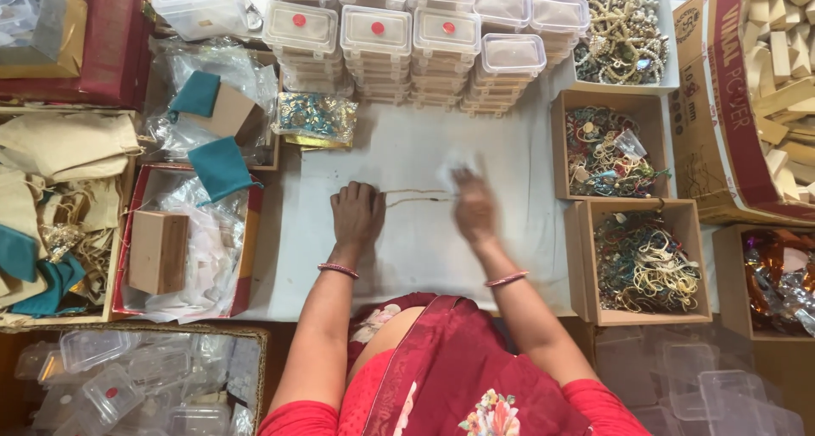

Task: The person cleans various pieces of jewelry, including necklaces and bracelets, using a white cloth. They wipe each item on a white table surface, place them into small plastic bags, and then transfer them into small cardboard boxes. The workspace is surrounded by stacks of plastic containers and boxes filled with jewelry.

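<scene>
On white work surface [407,147], thin cord [416,196] lies stretched betw. both hands. Left hand [356,215]: fist closed, pinning cord end. Right hand [474,207]: blurred, grip can't be determined. Cord likely light, limp, snag-prone; best held at ends.

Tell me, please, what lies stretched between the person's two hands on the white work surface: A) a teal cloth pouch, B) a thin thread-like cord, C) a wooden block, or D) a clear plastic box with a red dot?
B: a thin thread-like cord runs across the white work surface from the left hand, which presses one end down, to the blurred right hand.
</scene>
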